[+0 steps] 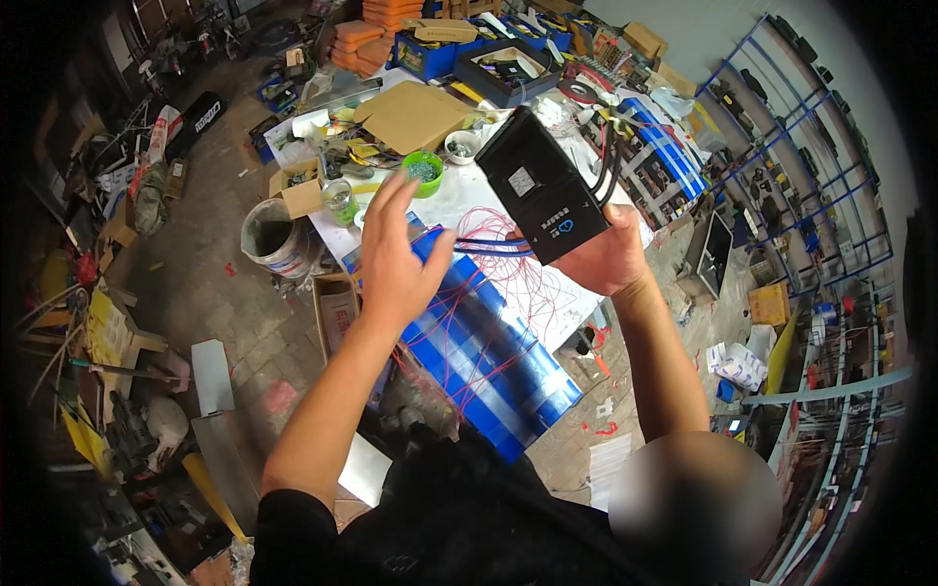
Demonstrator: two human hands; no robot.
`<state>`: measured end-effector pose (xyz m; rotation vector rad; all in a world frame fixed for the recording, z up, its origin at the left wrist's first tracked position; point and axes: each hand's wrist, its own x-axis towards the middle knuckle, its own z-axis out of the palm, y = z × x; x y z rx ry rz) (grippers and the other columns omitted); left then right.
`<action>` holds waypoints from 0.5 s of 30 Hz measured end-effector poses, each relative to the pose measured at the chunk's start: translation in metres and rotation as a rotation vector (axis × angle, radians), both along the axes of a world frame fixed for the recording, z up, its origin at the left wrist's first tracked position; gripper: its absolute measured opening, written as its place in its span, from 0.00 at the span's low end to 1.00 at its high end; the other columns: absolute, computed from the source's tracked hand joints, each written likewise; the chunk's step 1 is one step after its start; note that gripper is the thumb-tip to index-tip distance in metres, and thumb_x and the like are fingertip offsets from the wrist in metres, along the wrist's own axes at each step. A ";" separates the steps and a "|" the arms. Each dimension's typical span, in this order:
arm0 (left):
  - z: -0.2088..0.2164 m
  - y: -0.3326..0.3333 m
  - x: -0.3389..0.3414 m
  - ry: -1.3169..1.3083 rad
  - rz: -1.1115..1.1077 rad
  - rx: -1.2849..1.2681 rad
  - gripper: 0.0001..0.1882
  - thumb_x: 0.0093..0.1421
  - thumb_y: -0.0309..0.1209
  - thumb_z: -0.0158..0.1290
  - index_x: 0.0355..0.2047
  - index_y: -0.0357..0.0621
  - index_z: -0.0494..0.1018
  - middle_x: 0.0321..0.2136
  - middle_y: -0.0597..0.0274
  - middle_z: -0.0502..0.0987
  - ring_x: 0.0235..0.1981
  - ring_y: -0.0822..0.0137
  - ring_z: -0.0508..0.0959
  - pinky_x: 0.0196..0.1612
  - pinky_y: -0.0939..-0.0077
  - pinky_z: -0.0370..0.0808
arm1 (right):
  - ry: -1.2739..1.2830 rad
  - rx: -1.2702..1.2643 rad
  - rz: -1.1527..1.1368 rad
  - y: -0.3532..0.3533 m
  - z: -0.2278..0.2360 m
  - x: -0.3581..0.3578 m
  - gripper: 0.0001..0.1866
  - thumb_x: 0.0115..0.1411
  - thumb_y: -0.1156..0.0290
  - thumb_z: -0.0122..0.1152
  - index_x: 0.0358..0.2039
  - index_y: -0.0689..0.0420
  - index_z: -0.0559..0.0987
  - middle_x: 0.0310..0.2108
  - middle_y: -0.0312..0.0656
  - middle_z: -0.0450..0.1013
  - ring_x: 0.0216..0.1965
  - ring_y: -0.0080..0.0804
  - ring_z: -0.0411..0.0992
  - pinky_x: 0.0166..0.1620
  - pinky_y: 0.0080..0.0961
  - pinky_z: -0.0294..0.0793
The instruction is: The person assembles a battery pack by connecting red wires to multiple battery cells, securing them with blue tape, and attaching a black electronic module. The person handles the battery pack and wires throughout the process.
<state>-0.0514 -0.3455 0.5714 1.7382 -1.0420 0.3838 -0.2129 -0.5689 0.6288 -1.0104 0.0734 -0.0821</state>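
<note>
My right hand [608, 256] is closed around the lower right corner of a flat black box [543, 188], likely a battery circuit board, held tilted above the table. A pale square label and printed marks show on its face. Thick black cables [612, 161] loop from its right side, and blue cables [493, 247] run from its lower left toward my left hand [399, 256]. That hand is raised with fingers stretched and thumb apart, at the cables' end. Below lies a long blue-wrapped battery pack [493, 347] with clear tape bands and thin red wires [489, 283] tangled over it.
On the white table [576, 311] stand a green cup [424, 174], a white bowl [462, 147], a glass jar [340, 203] and cardboard [412, 115]. A second blue pack [653, 146] lies at far right. A grey bucket [276, 240] stands left; blue shelving [782, 146] lines the right wall.
</note>
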 end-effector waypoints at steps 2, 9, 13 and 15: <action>0.043 -0.002 0.003 -0.123 -0.071 0.014 0.38 0.56 0.33 0.66 0.65 0.38 0.64 0.67 0.45 0.65 0.69 0.44 0.64 0.71 0.53 0.59 | 0.033 -0.007 0.073 0.004 0.005 0.002 0.52 0.53 0.36 0.59 0.71 0.58 0.65 0.65 0.49 0.70 0.62 0.44 0.71 0.67 0.41 0.62; 0.123 -0.005 0.011 -0.441 -0.230 0.345 0.44 0.44 0.38 0.73 0.64 0.50 0.69 0.64 0.54 0.69 0.69 0.50 0.64 0.74 0.51 0.55 | 0.097 -0.043 0.273 0.013 0.023 0.024 0.48 0.56 0.39 0.55 0.72 0.55 0.64 0.64 0.46 0.71 0.61 0.41 0.72 0.65 0.43 0.66; 0.132 -0.005 0.021 -0.442 -0.242 0.367 0.35 0.43 0.41 0.73 0.53 0.48 0.76 0.47 0.56 0.75 0.55 0.49 0.74 0.68 0.51 0.62 | 0.089 -0.039 0.331 0.013 0.022 0.038 0.46 0.62 0.34 0.52 0.69 0.56 0.67 0.62 0.47 0.72 0.60 0.40 0.73 0.62 0.41 0.70; 0.133 -0.002 0.025 -0.309 -0.225 0.417 0.31 0.44 0.42 0.73 0.49 0.47 0.77 0.44 0.56 0.76 0.53 0.48 0.75 0.64 0.53 0.64 | 0.110 -0.010 0.293 0.022 0.029 0.041 0.46 0.66 0.28 0.45 0.66 0.57 0.70 0.57 0.45 0.75 0.55 0.38 0.75 0.57 0.36 0.73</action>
